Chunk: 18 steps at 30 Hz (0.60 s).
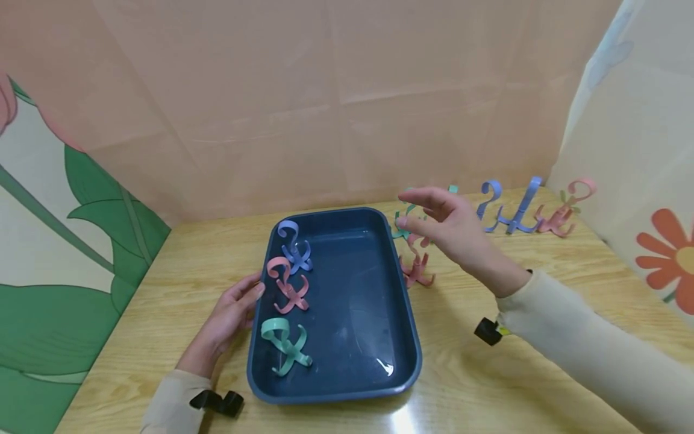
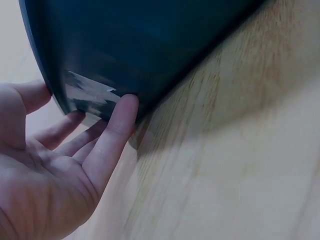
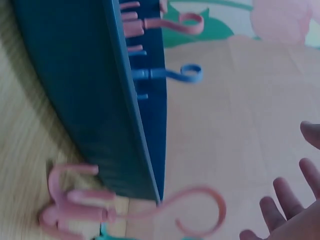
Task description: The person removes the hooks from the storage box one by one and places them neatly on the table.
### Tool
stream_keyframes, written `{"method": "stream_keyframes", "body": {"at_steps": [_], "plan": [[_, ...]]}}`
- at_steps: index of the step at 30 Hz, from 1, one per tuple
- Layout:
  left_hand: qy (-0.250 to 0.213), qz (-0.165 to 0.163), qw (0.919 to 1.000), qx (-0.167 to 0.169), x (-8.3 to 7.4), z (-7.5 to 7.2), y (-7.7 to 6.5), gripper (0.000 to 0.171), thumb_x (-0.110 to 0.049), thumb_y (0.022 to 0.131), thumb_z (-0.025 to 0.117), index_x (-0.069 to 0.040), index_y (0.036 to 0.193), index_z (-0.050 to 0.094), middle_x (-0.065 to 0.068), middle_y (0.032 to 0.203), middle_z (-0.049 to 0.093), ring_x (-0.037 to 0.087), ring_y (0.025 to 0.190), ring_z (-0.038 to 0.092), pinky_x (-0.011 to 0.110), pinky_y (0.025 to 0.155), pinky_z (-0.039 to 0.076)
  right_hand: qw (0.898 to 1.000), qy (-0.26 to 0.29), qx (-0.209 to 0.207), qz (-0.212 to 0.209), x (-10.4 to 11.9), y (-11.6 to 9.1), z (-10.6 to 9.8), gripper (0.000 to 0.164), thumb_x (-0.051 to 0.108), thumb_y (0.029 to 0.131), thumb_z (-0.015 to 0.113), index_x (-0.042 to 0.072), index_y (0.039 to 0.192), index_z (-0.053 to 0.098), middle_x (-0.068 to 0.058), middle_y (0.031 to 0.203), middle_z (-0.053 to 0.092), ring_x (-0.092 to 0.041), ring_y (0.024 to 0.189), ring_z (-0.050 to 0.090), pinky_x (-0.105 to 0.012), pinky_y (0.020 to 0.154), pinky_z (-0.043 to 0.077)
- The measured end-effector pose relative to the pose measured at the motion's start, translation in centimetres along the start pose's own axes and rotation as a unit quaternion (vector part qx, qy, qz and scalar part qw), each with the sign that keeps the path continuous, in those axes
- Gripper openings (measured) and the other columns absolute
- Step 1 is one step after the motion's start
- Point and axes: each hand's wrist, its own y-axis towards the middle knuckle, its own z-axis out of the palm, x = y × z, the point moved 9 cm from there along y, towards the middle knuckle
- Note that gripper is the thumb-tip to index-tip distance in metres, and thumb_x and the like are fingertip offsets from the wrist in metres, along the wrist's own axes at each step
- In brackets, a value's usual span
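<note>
A dark blue tray [image 1: 352, 301] stands on the table, holding a blue pronged hanging hook [image 1: 300, 259], a pink one [image 1: 293, 296] and a green one [image 1: 293, 352] along its left side. My left hand [image 1: 233, 313] grips the tray's left edge; in the left wrist view its thumb is at the rim and its fingertips [image 2: 127, 102] touch the outer wall. My right hand [image 1: 444, 226] is raised past the tray's right rim, fingers spread and holding nothing. Below it, a pink hook [image 1: 417, 271] stands beside the tray, with a green hook [image 1: 401, 226] partly hidden behind the hand.
Farther right along the back of the table stand two blue hooks [image 1: 517, 211] and a pink hook [image 1: 558, 217]. A peach-coloured sheet [image 1: 325, 120] hangs behind the table [image 1: 520, 374]. Printed panels with leaves [image 1: 103, 199] and a flower [image 1: 678, 259] flank it.
</note>
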Motion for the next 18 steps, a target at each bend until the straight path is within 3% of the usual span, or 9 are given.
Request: {"method": "stream_keyframes", "body": {"at_steps": [3,5,7,8,9,10,12,15,18], "plan": [[-0.004,0.001,1.0,0.0,0.0,0.0,0.0,0.061,-0.045,0.104,0.053,-0.017,0.156,0.037,0.016,0.151,0.046,0.026,0.117,0.062,0.041,0.086,0.057,1.0,-0.008,-0.001,-0.019,0.8,-0.3,1.3,0.041,0.015,0.091,0.077,0.01,0.129,0.065,-0.004,0.134,0.061,-0.019,0.138,0.044,-0.042,0.107,0.042],[-0.006,0.0,1.0,-0.001,0.1,0.0,0.0,0.061,-0.044,0.104,0.054,-0.016,0.156,0.038,0.016,0.151,0.046,0.026,0.117,0.063,0.041,0.085,0.057,1.0,-0.005,-0.001,-0.028,1.3,-0.6,2.1,0.042,0.014,0.09,0.077,0.01,0.13,0.065,-0.005,0.137,0.059,-0.018,0.14,0.042,-0.05,0.116,0.027],[-0.006,0.001,1.0,-0.001,0.1,-0.1,0.0,0.06,-0.043,0.104,0.054,-0.016,0.155,0.038,0.016,0.15,0.046,0.026,0.116,0.063,0.041,0.085,0.057,1.0,0.009,0.005,-0.023,1.6,-0.9,3.0,0.045,0.014,0.09,0.077,0.01,0.133,0.063,-0.002,0.143,0.054,-0.02,0.143,0.037,-0.048,0.101,0.047],[-0.007,0.002,1.0,-0.001,0.1,-0.1,0.1,0.06,-0.043,0.104,0.054,-0.016,0.155,0.039,0.016,0.15,0.047,0.026,0.116,0.063,0.041,0.085,0.057,1.0,0.022,0.012,-0.016,1.6,-1.2,3.5,0.046,0.014,0.091,0.077,0.01,0.134,0.062,0.0,0.146,0.052,-0.021,0.144,0.036,-0.045,0.086,0.055],[-0.007,0.002,1.0,-0.001,0.1,-0.1,0.1,0.059,-0.043,0.104,0.053,-0.016,0.155,0.039,0.016,0.15,0.047,0.026,0.115,0.064,0.041,0.085,0.057,0.999,0.027,0.018,-0.012,1.8,-1.4,4.0,0.046,0.014,0.091,0.077,0.011,0.135,0.062,0.001,0.147,0.051,-0.023,0.144,0.035,-0.042,0.082,0.056],[-0.007,0.002,1.0,-0.001,0.1,-0.1,0.1,0.059,-0.043,0.104,0.054,-0.016,0.155,0.039,0.016,0.15,0.047,0.025,0.115,0.064,0.041,0.085,0.057,0.999,0.03,0.022,-0.01,1.9,-1.6,4.5,0.047,0.014,0.091,0.077,0.011,0.135,0.061,0.003,0.147,0.051,-0.025,0.144,0.036,-0.039,0.067,0.057],[-0.007,0.003,1.0,-0.001,0.1,-0.1,0.1,0.059,-0.043,0.104,0.053,-0.016,0.155,0.039,0.016,0.149,0.048,0.025,0.114,0.064,0.04,0.085,0.057,0.998,0.048,0.035,-0.013,2.3,-1.9,5.6,0.048,0.012,0.09,0.077,0.011,0.135,0.061,0.003,0.146,0.052,-0.025,0.141,0.04,-0.036,0.063,0.056],[-0.007,0.002,1.0,-0.002,0.1,-0.1,0.1,0.059,-0.043,0.104,0.053,-0.016,0.155,0.039,0.016,0.149,0.048,0.024,0.113,0.065,0.04,0.084,0.057,0.996,0.07,0.05,-0.024,3.0,-2.2,7.2,0.049,0.01,0.088,0.079,0.008,0.134,0.062,-0.001,0.138,0.059,-0.022,0.134,0.048,-0.042,0.103,0.046],[-0.006,0.001,1.0,-0.003,0.1,-0.2,0.1,0.059,-0.043,0.104,0.054,-0.016,0.155,0.039,0.016,0.149,0.048,0.025,0.114,0.065,0.04,0.085,0.057,0.992,0.107,0.069,-0.019,3.4,-2.8,8.9,0.051,0.009,0.086,0.081,0.006,0.134,0.061,-0.004,0.135,0.061,-0.019,0.128,0.053,-0.048,0.109,0.04]]}}
